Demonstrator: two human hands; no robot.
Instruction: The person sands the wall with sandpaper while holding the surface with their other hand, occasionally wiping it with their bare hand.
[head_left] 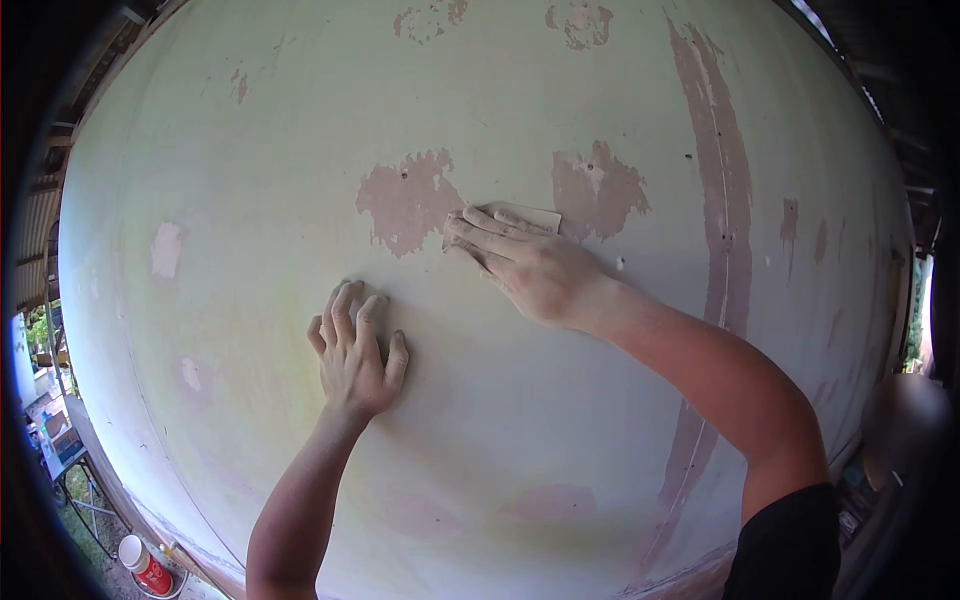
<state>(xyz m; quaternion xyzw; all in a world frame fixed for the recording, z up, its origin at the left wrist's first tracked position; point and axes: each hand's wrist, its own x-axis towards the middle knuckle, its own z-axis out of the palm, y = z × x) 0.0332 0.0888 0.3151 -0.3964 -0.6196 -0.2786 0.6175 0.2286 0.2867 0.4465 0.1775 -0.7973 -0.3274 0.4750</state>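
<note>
A pale green wall panel (480, 400) with brownish-pink patches fills most of the view. My right hand (520, 262) presses a folded sheet of sandpaper (541, 219) against it, between two patches (405, 205) (598, 190). The sheet's edge shows above the fingers; the palm hides the rest. Lower and to the left, my left hand (353, 350) rests its fingertips on the panel, fingers apart and slightly bent, with nothing in it. Whitish dust covers both hands.
A long brownish-pink strip (722, 200) runs down the panel's right side. At the bottom left stands a red and white container (148, 567). Corrugated metal sheets (28, 230) and a dark metal-legged stand (80, 490) lie beyond the left edge.
</note>
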